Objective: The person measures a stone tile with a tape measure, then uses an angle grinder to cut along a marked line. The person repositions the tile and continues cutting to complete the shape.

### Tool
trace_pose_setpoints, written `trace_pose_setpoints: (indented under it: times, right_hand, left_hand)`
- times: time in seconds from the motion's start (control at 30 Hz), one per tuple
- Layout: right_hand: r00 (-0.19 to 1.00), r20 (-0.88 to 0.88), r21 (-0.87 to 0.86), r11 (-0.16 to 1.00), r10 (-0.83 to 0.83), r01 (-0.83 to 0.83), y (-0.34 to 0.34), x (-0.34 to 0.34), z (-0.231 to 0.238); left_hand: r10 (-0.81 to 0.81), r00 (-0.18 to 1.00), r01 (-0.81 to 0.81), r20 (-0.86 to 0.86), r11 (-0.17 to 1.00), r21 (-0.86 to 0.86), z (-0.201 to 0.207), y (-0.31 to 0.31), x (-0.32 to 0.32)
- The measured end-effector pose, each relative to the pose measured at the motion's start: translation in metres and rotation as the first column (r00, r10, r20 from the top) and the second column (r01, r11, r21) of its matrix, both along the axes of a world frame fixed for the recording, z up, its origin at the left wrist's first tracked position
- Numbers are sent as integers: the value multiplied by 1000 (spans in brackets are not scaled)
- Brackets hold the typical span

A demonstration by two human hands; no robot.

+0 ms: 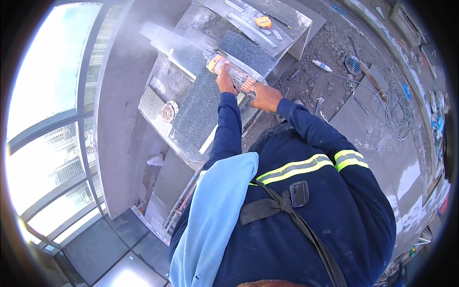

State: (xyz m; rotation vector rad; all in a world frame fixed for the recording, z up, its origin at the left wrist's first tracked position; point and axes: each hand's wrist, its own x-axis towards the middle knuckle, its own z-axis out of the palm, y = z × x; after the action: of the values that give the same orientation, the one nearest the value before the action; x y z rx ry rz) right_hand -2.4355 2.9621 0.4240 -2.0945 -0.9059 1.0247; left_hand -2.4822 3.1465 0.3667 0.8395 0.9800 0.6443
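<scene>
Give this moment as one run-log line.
left hand: gripping power tool | right hand: same tool | disc: on slab | dust: beyond tool

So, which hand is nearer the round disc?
Left. The left hand, gripping the grinder near its head, is right of the disc and slightly beyond it; the right hand, at the grinder's rear, is farther right.

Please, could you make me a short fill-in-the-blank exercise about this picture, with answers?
The left hand and the ____ hand grip the power tool.
The tape measure is mostly ____.
The draped cloth is light ____.
The loose disc lies to the ____ of the power tool.
Answers: right; orange; blue; left.
</scene>
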Motion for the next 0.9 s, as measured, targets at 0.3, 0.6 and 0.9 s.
trace_pose_setpoints:
  times: [0.3, 0.6, 0.9]
  right_hand:
    - [1000, -30, -61, 998, 3, -5, -4, 1, -3]
    - [998, 55, 40, 999, 23, -26, 11, 2, -15]
    - [1000, -20, -44, 999, 15, -16, -15, -3, -3]
  left_hand:
    - [-17, 1000, 17, 19, 1000, -3, -9, -1, -2]
    - [-8, 1000, 8, 10, 1000, 23, -9, 11, 2]
    - [-33, 999, 32, 42, 999, 18, -6, -13, -7]
